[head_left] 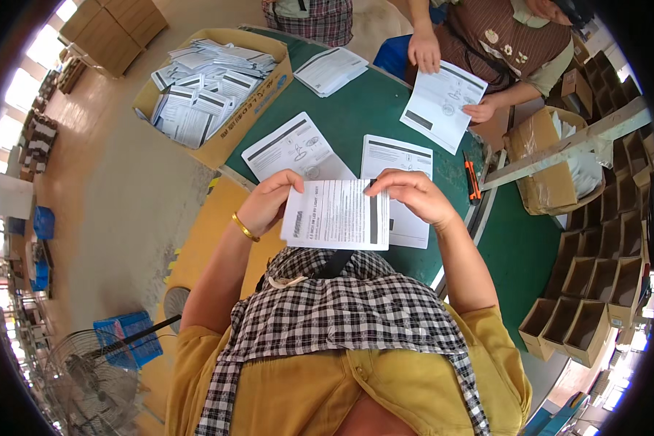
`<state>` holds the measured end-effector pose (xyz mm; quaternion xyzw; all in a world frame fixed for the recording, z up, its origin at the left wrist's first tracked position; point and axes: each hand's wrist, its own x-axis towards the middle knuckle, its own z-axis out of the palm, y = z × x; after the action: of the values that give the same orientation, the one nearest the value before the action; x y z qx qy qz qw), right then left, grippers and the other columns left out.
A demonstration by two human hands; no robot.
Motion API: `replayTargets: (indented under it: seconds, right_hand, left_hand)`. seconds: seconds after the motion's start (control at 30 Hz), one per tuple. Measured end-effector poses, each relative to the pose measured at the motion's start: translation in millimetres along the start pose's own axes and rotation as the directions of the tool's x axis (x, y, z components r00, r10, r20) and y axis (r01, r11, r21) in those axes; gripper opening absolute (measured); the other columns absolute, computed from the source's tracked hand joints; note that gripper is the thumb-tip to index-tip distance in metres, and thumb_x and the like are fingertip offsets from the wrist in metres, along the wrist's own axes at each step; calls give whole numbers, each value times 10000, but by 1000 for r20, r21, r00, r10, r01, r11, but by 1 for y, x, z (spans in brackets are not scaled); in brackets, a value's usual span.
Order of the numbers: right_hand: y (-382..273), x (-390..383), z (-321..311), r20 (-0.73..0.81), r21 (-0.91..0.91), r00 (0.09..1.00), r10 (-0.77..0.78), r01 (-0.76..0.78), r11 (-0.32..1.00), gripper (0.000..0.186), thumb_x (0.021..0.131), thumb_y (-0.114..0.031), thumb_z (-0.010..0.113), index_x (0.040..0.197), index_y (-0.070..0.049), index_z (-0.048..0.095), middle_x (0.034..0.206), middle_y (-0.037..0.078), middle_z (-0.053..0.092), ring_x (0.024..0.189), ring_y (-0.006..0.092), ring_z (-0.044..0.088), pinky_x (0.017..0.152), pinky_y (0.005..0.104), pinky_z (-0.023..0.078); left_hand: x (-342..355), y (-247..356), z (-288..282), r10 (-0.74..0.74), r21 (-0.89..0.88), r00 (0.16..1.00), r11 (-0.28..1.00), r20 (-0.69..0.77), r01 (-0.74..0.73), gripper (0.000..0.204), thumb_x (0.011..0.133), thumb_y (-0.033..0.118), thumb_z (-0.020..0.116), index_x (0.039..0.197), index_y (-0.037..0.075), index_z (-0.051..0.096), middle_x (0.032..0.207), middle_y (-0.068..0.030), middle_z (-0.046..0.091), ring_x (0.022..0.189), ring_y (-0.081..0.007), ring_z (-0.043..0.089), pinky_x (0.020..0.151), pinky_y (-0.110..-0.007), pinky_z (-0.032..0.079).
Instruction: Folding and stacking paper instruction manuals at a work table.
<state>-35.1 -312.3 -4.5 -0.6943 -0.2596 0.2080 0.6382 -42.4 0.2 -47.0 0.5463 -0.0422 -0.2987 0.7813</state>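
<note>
matt paper leaflet (336,214), green matt tabletop (363,109)

Both forearms are raised in front of the chest. The left hand (269,203) and right hand (413,195) are pinched shut, fingers curled inward.

A green table (356,109) carries printed sheets (296,149), a paper stack (331,70) and an orange cutter (472,182).
</note>
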Motion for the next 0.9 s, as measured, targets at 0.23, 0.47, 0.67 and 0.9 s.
replayTargets:
  seconds: [0.23,0.47,0.67,0.9]
  right_hand:
    - [-2,16,8,-30,-173,999,37,-42,984,156,897,-38,551,1006,-50,662,913,13,629,821,78,541,729,223,434]
    - [-14,36,23,-114,-104,986,121,-133,986,108,880,-47,578,969,-27,635,850,23,606,737,109,535,678,254,439]
    - [20,28,15,-499,-220,867,-15,-110,969,136,924,-129,555,921,0,599,814,53,610,749,91,536,692,245,447]
    - [55,58,22,-717,-382,695,-58,-322,866,190,942,-193,528,909,-25,610,666,59,578,531,134,513,517,291,430]
  left_hand:
    - [19,45,28,375,713,921,618,105,-333,239,922,154,537,1116,34,608,995,-74,627,904,-97,585,739,-243,472]
    - [42,50,44,20,784,994,613,106,-96,280,853,295,642,916,28,692,764,-70,668,681,-146,603,639,-288,467]
    - [23,43,6,1,715,1000,699,-30,21,299,883,290,613,852,4,694,671,-66,647,594,-111,592,577,-257,474]
    - [22,60,-43,48,804,993,592,-108,59,298,881,293,595,948,18,686,753,-67,668,671,-128,629,637,-280,506]
